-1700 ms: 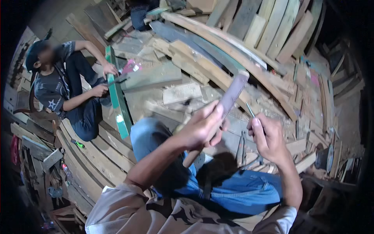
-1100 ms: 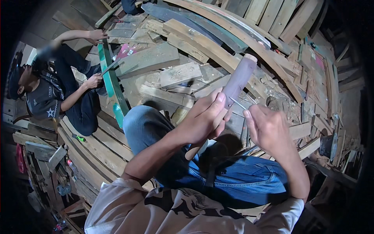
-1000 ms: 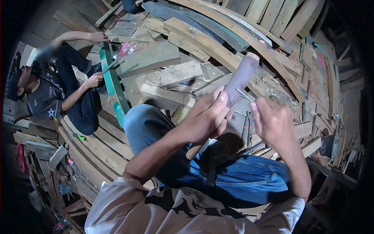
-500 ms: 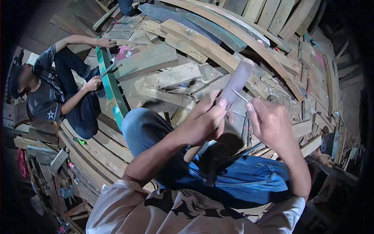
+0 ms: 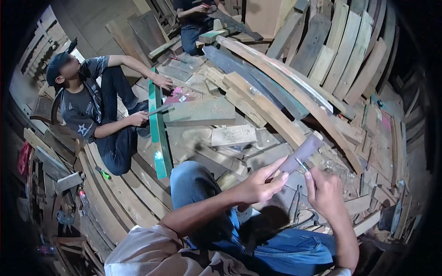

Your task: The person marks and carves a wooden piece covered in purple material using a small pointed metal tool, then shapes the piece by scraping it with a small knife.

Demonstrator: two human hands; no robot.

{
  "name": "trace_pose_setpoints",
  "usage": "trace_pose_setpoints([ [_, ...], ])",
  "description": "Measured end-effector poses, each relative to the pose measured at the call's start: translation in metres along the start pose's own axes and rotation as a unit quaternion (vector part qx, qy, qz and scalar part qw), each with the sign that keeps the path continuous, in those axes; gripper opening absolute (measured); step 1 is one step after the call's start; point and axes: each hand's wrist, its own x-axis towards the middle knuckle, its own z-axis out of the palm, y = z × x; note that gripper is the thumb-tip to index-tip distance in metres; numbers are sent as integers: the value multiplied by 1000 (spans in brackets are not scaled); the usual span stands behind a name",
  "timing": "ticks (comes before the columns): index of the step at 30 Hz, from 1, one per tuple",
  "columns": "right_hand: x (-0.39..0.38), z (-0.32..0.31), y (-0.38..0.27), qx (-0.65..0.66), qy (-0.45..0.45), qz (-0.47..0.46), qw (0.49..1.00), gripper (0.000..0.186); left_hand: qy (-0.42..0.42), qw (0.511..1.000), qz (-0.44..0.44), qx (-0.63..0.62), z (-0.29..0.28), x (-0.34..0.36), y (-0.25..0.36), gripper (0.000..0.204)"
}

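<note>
My left hand is closed around the lower end of a lilac-grey cylinder with a pale, wood-coloured end. The cylinder slants up and to the right. In my right hand is a thin metal rod, pinched between thumb and fingers. Its tip points at the cylinder's side and appears to touch it; the rest is hidden in my fist. Below my hands, a pair of dark-handled pliers lies beside my bent leg in blue jeans.
At left a seated person holds a blade-like tool at a green board. Another person sits at the back. Long curved planks cross ahead, a wood block lies nearer, and a green-handled tool is at left.
The view has tilted up and left, so more of both people shows. My hands keep hold of the cylinder and rod, with the rod's tip still at the cylinder's side.
</note>
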Motion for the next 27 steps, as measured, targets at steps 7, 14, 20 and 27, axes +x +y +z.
trace_pose_setpoints([
  [7, 5, -2, -6, -31, -13, -14, 999, 20, 48, 996, 29, 69, -3, -1, -6, 64],
  [14, 6, -7, -11, -78, -26, 1, 997, 22, 100, 986, 3, 131, 7, -2, 5, 67],
  [20, 8, -8, -16, -37, -29, -26, 999, 26, 98, 986, -36, 127, 3, -1, 2, 64],
  [27, 27, -31, -25, 22, 17, -22, 999, 31, 100, 960, 85, 246, 1, -7, 43, 63],
])
